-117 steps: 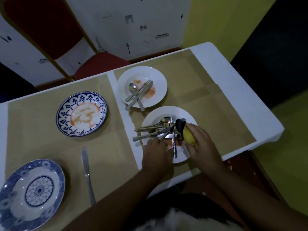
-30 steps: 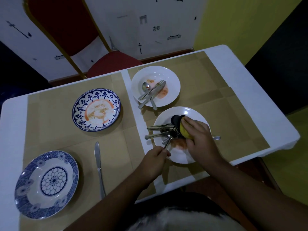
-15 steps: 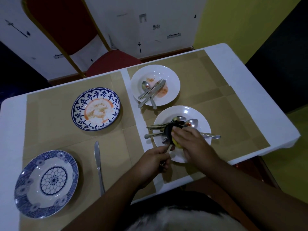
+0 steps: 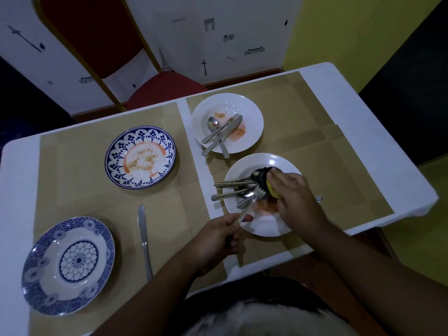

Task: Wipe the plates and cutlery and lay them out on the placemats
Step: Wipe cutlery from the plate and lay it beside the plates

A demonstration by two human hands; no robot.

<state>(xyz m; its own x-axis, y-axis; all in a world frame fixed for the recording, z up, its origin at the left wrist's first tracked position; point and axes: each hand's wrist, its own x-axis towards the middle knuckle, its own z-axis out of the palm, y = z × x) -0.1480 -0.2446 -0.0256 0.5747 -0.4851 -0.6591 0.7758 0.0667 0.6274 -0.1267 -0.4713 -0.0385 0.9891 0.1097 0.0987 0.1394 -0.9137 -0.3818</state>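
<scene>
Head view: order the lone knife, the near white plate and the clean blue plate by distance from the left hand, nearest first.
From the left hand:
1. Near white plate, just to its right.
2. Lone knife, on the placemat to its left.
3. Clean blue plate, farthest, at the near-left corner of the table.
</scene>
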